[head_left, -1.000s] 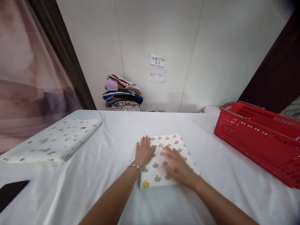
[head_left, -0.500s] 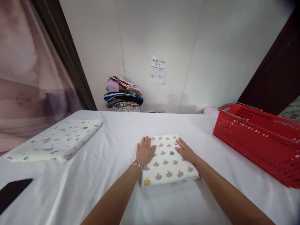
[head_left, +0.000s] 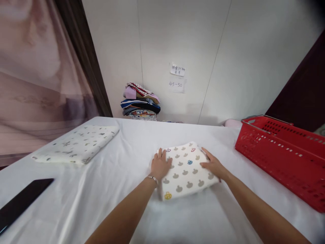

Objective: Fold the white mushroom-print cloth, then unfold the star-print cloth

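Note:
A folded white cloth (head_left: 185, 172) with grey mushroom prints, and a few coloured ones, lies in front of me on the white-covered table. My left hand (head_left: 161, 165) rests on its left edge, fingers stretched forward and thumb on the printed top. At the right edge, my right hand (head_left: 214, 165) has its thumb on top and its fingers along the side, gripping the cloth. The underside of the cloth and some of the right fingertips are hidden. Further left lies another folded white cloth (head_left: 78, 144) with small scattered dark prints.
A red plastic basket (head_left: 276, 154) with metal handles stands on the right. At the lower left is a flat black object (head_left: 25, 201). Behind the table, folded fabrics (head_left: 141, 101) are stacked against the wall, below and left of two paper notes (head_left: 177, 78). A pink curtain (head_left: 38, 78) hangs at the left.
The mushroom cloth has turned slightly counterclockwise between my hands. My right hand has shifted from lying on top to its right edge. The view has swung a little left.

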`<state>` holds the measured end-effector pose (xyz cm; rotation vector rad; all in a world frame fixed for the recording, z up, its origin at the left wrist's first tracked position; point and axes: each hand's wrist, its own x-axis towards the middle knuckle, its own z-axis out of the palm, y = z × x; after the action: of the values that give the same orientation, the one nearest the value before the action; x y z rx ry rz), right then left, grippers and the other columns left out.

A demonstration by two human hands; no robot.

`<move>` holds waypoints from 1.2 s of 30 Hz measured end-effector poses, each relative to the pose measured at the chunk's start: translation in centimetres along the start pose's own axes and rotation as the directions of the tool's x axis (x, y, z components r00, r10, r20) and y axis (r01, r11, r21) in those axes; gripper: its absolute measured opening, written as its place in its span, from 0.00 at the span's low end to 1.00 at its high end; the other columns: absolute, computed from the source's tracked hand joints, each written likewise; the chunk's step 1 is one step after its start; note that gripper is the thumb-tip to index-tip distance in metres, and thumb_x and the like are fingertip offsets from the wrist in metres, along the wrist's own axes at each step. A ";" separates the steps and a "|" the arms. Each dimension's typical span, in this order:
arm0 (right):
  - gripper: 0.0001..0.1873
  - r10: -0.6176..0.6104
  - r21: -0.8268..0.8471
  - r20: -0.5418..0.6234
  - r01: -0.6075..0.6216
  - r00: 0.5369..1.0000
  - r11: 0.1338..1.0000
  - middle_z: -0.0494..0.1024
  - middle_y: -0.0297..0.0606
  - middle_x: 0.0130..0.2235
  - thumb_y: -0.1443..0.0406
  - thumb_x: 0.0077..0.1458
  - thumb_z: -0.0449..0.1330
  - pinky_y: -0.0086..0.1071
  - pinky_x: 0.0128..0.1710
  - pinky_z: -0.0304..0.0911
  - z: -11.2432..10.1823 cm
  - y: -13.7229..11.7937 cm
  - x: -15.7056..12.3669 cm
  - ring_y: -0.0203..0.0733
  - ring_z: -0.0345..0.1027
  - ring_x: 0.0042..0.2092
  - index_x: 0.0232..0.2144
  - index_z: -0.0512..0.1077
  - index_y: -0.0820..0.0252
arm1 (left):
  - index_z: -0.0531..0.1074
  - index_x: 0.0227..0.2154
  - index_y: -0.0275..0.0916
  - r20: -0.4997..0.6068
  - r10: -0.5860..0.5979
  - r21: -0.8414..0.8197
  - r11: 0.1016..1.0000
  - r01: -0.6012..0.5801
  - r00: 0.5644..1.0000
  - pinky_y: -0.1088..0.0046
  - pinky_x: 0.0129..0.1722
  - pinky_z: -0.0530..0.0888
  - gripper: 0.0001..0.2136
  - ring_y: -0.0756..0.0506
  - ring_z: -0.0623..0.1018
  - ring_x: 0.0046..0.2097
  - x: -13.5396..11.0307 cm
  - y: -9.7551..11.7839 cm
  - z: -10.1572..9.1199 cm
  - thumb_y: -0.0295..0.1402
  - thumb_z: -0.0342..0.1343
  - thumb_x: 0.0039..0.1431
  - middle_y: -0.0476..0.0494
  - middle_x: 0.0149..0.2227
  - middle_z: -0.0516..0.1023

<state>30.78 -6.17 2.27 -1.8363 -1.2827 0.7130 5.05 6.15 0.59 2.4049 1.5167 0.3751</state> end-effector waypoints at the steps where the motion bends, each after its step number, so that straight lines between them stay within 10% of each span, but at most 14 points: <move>1: 0.42 -0.038 -0.043 -0.008 0.038 0.999 0.998 0.66 0.37 0.57 0.65 0.48 0.58 0.37 0.48 0.65 -0.7 -0.3 1.0 0.45 0.67 0.50 0.63 0.46 0.51 | 0.54 0.60 0.40 -0.001 -0.003 0.003 1.000 0.003 1.000 0.58 0.55 0.60 0.28 0.37 0.60 0.60 -0.5 0.0 0.1 0.46 0.42 0.59 0.41 0.65 0.48; 8: 0.29 -0.153 -0.471 -0.088 0.094 0.984 0.877 0.64 0.46 0.57 0.68 0.51 0.53 0.45 0.59 0.50 -0.3 -0.5 4.6 0.50 0.55 0.59 0.57 0.61 0.62 | 0.56 0.59 0.38 -0.085 0.043 0.050 0.998 -0.039 0.996 0.59 0.55 0.60 0.28 0.39 0.60 0.59 -2.4 0.1 1.0 0.48 0.41 0.60 0.39 0.65 0.48; 12: 0.25 -0.324 -0.481 0.008 0.288 0.946 0.828 0.61 0.43 0.59 0.59 0.58 0.48 0.44 0.58 0.53 4.5 -1.7 -0.3 0.47 0.55 0.60 0.57 0.60 0.58 | 0.56 0.60 0.39 -0.135 0.047 0.066 0.997 -0.038 0.990 0.58 0.57 0.56 0.28 0.35 0.57 0.61 -2.4 0.1 1.5 0.48 0.41 0.60 0.41 0.65 0.48; 17: 0.32 -0.534 -0.552 0.337 0.622 0.775 0.555 0.56 0.45 0.62 0.56 0.58 0.51 0.51 0.60 0.45 9.7 -2.3 -7.0 0.50 0.44 0.64 0.61 0.52 0.61 | 0.55 0.61 0.41 -0.157 0.032 0.067 0.998 -0.021 0.987 0.53 0.59 0.52 0.28 0.33 0.49 0.64 -2.8 0.2 1.7 0.48 0.40 0.60 0.44 0.65 0.47; 29: 0.31 -0.684 -0.684 0.228 0.614 0.693 0.394 0.55 0.46 0.62 0.73 0.57 0.47 0.48 0.58 0.53 12.4 -0.6 -9.6 0.48 0.44 0.64 0.63 0.48 0.63 | 0.57 0.59 0.40 -0.152 0.068 0.019 0.998 -0.066 0.986 0.54 0.61 0.49 0.27 0.39 0.50 0.64 -0.3 -0.3 0.4 0.48 0.40 0.61 0.40 0.64 0.52; 36: 0.34 -0.687 -0.692 0.231 0.613 0.689 0.382 0.56 0.46 0.62 0.75 0.56 0.45 0.49 0.56 0.56 12.3 -0.7 -9.5 0.48 0.45 0.63 0.64 0.43 0.63 | 0.64 0.53 0.37 0.094 -0.115 -0.177 0.976 0.130 0.989 0.64 0.51 0.63 0.25 0.39 0.68 0.54 3.3 -1.4 -1.0 0.46 0.48 0.55 0.37 0.52 0.70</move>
<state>17.50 -11.61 -3.69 -1.6105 -2.2541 -0.4299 4.89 9.81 1.30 2.1481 1.5151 0.3653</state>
